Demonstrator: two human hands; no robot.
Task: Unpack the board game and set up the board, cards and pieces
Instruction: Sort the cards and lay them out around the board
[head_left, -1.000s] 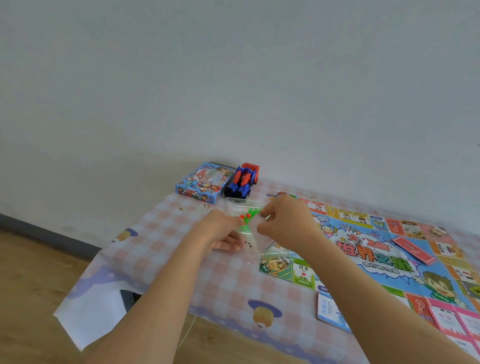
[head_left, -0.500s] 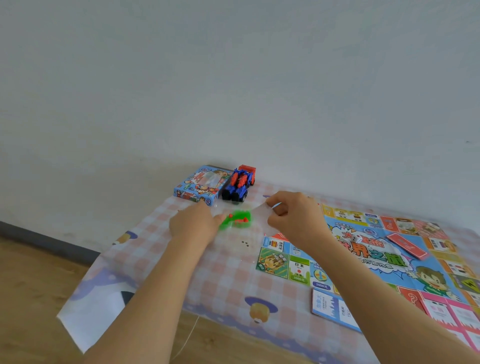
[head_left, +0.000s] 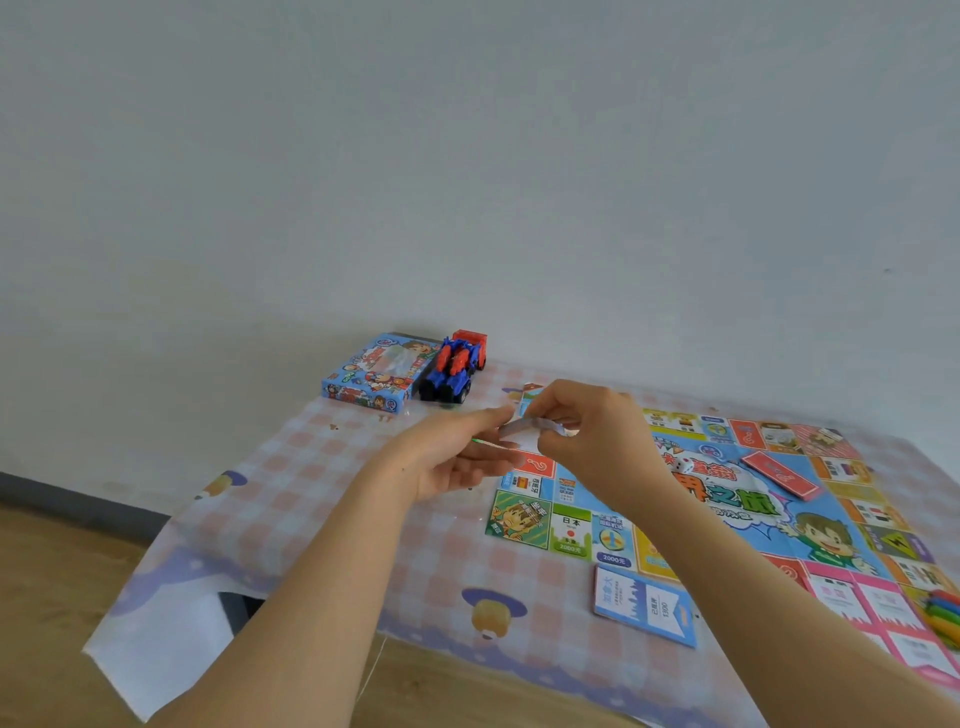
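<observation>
A plain pale wall rises behind the counter (head_left: 291, 499), which is covered by a checked cloth hanging over its near edge. The board (head_left: 727, 499) is spread flat under and to the right of the hands. Beyond the left hand, against the wall, the game box (head_left: 371, 374) lies with a toy truck (head_left: 454, 366) just beside it. A deck of blue cards (head_left: 644, 605) lies below the right forearm, and a red deck (head_left: 779, 474) rests on the board beyond the right hand. Coloured pieces (head_left: 943, 616) are seen at the far right edge.

The left hand (head_left: 457, 457) is held palm up with its fingers loose, and something green shows at its fingertips; whether it is gripped cannot be told. The right hand (head_left: 587, 431) is pinched on a small clear bag (head_left: 530, 427).

If the bag is tipped too freely, its small contents could probably bounce off the palm, roll across the cloth and drop over the near edge. A careless sweep of the right forearm might shift the blue cards.
</observation>
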